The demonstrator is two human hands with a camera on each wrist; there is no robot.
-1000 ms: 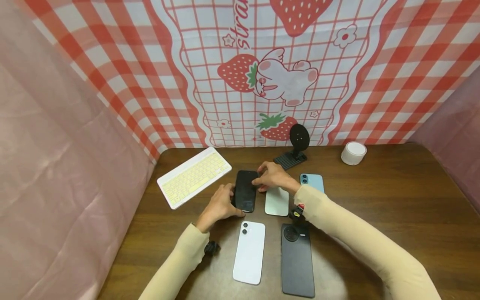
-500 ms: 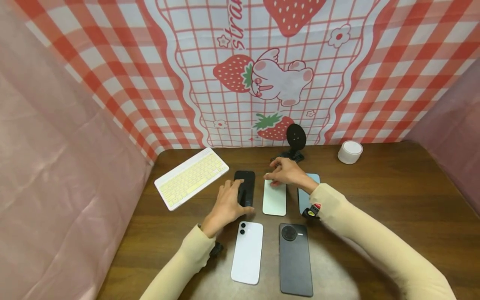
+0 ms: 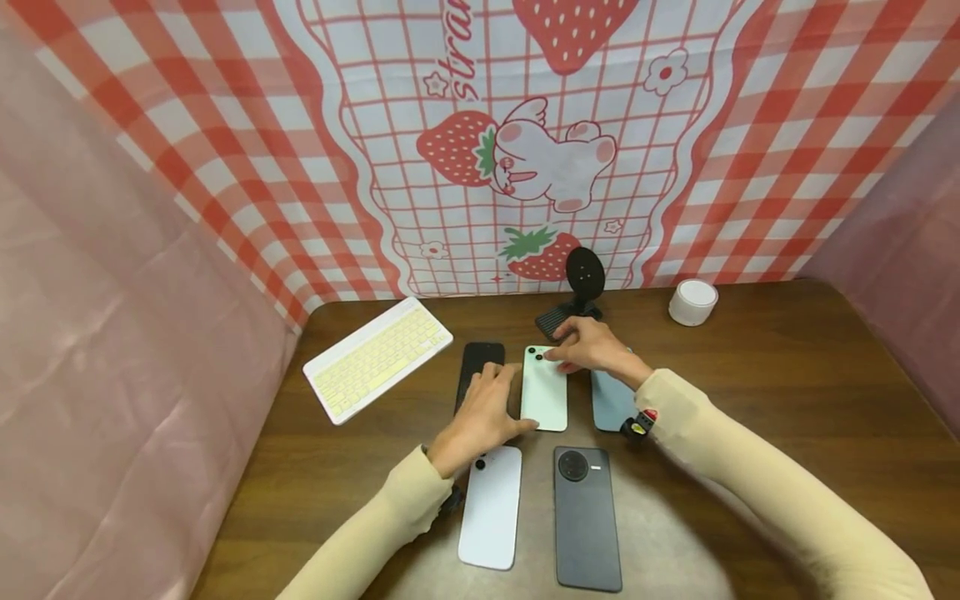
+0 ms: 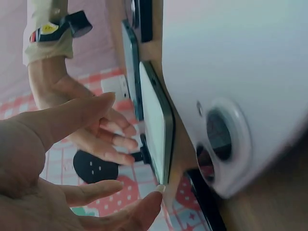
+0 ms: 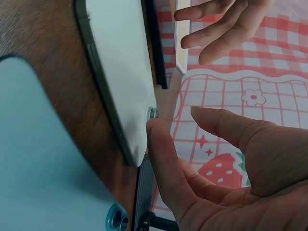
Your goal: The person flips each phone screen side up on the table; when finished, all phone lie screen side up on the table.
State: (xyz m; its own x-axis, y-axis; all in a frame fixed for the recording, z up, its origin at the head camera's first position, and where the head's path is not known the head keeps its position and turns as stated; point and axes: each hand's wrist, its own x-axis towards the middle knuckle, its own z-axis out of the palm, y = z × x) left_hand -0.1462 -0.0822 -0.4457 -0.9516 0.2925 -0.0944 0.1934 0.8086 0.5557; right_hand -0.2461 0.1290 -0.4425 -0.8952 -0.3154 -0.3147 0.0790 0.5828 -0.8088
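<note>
A pale green phone (image 3: 545, 396) lies camera side up on the table between both hands. My left hand (image 3: 483, 412) hovers over the gap beside it, fingers spread, with the thumb near its lower left corner. At its upper right my right hand (image 3: 596, 346) has thumb and fingers apart; the index fingertip (image 5: 156, 132) comes close to its camera, and contact cannot be told. A black phone (image 3: 480, 360) is partly covered by the left hand. To the right, a blue phone (image 3: 611, 404) is partly hidden under the right wrist.
Nearer me lie a white phone (image 3: 491, 521) and a dark grey phone (image 3: 587, 529). A white keyboard (image 3: 378, 358) with yellow keys sits at the left. Behind the phones stand a black stand (image 3: 585, 275) and a white round device (image 3: 693, 302), before a checked cloth backdrop (image 3: 375, 167).
Both hands have moved right, from either side of the black phone to the pale green one. The black phone stays lying on the table. The head view has shifted slightly.
</note>
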